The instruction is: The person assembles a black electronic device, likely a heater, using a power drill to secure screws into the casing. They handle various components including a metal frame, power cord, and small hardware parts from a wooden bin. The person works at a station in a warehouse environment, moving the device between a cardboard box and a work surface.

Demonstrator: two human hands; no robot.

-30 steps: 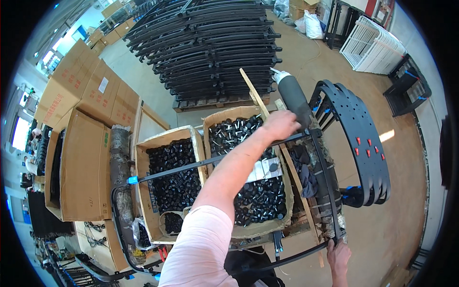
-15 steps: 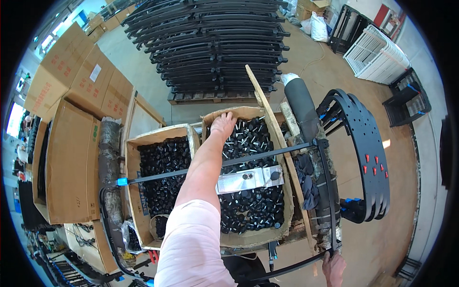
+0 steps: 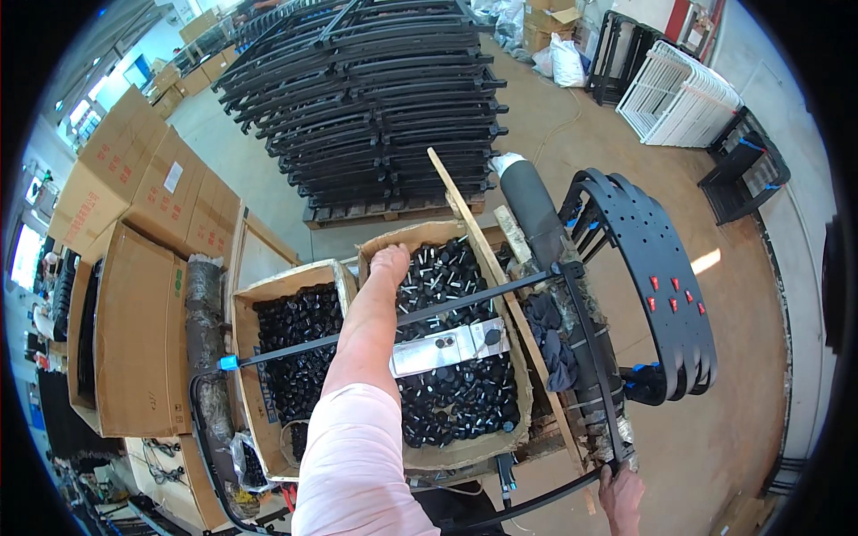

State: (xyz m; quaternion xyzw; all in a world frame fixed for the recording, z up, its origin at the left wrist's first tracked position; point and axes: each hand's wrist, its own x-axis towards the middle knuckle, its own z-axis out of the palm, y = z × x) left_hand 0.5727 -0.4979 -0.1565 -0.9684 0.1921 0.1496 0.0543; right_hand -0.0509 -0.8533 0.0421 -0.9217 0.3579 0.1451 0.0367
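Note:
My left hand (image 3: 391,262) reaches over the far left corner of a cardboard box (image 3: 525,393) of black knobs with bolt stems (image 3: 444,279). Its fingers curl down among the knobs by the wall, and what they hold is hidden. A black tubular metal frame (image 3: 487,293) lies across this box and the one beside it, passing near my left forearm. At the lower right, my right hand (image 3: 620,496) is closed around the frame's near corner. A flat silvery, phone-like rectangle (image 3: 447,350) rests on the knobs, with one black knob on top.
A left cardboard box (image 3: 253,402) holds small black caps. Wrapped rollers (image 3: 527,192) and a wooden strip (image 3: 500,268) flank the boxes. Curved black panels (image 3: 661,286) stand at right. Stacked black frames (image 3: 375,116) rise behind; large cartons (image 3: 138,330) stand left.
My left hand has drawn slightly back toward me, and its fingers look more curled. My right hand keeps hold of the frame. The whole view has shifted a little.

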